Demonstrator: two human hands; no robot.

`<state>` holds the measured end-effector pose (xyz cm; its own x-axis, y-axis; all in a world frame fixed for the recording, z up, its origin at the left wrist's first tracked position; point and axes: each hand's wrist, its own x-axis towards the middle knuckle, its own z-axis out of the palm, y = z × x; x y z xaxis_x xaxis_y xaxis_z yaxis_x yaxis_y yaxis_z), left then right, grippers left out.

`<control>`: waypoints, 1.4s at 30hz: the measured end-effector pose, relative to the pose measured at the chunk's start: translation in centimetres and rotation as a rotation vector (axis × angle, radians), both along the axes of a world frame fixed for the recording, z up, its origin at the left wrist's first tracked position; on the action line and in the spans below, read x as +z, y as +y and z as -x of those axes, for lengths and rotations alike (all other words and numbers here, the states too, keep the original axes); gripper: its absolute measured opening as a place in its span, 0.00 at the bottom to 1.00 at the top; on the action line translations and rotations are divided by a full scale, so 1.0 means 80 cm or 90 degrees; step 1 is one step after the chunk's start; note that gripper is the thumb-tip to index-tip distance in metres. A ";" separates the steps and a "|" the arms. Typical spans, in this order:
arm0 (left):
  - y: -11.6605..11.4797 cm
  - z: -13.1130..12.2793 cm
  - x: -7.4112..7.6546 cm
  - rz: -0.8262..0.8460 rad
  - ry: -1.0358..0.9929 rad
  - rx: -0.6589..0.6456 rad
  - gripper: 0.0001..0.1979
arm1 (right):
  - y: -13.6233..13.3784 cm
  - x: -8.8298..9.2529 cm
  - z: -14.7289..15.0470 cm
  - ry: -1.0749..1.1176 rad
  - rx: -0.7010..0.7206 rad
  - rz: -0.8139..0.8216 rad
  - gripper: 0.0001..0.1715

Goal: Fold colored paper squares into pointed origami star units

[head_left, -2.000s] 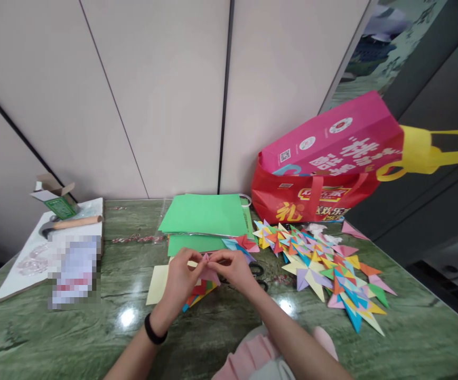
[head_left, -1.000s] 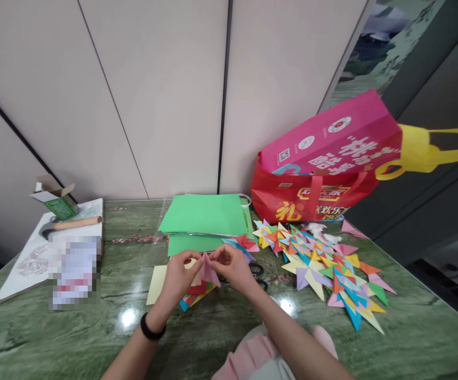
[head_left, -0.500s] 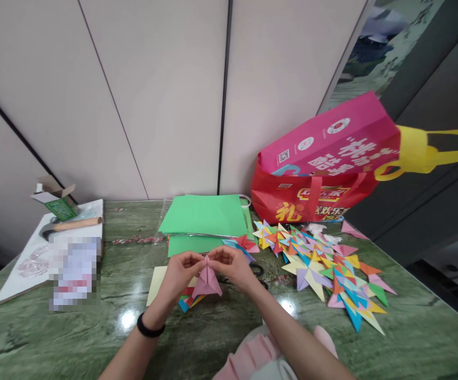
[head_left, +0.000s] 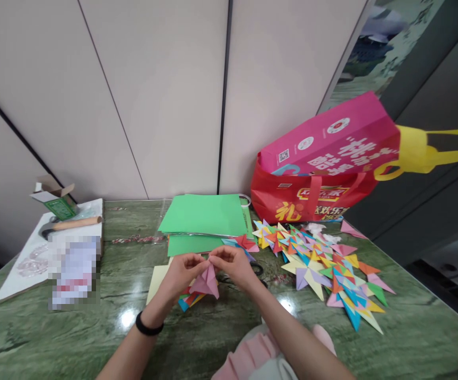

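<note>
A folded pink paper piece (head_left: 206, 281) hangs between my two hands just above the green marble table (head_left: 54, 338). My left hand (head_left: 181, 272), with a black band on its wrist, pinches the upper left of the piece. My right hand (head_left: 233, 265) pinches its top from the right. Under my hands lie a pale yellow sheet (head_left: 156, 282) and a small stack of multicoloured folded pieces (head_left: 187, 300). Black scissors (head_left: 258, 270) lie partly hidden behind my right hand.
Green paper sheets (head_left: 203, 215) lie stacked behind my hands. Several colourful folded paper stars (head_left: 324, 266) spread to the right. A red bag (head_left: 304, 198) holding a pink box (head_left: 332, 140) stands at the wall. A white board (head_left: 18, 266) with a small green carton (head_left: 56, 200) and a wooden-handled tool (head_left: 72, 224) is at left.
My hands have kept working the pink piece: it opened into a wider pointed shape, then tilted and shifted slightly as my fingers moved along its top. Nothing else moved.
</note>
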<state>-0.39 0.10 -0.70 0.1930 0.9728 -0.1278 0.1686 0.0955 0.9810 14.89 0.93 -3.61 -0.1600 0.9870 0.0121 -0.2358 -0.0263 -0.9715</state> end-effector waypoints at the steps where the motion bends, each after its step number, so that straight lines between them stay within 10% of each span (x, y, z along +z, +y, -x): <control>1: 0.000 0.000 0.000 -0.001 0.010 -0.010 0.13 | 0.000 0.000 0.000 0.002 -0.007 0.001 0.16; 42: -0.008 -0.007 -0.003 0.080 0.125 -0.161 0.22 | -0.004 0.008 -0.002 -0.105 0.071 -0.073 0.14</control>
<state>0.17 -0.56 -0.96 0.3866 0.8712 -0.3026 0.3863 0.1450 0.9109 15.07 0.63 -3.01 -0.2764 0.9570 0.0876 -0.0758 0.0692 -0.9947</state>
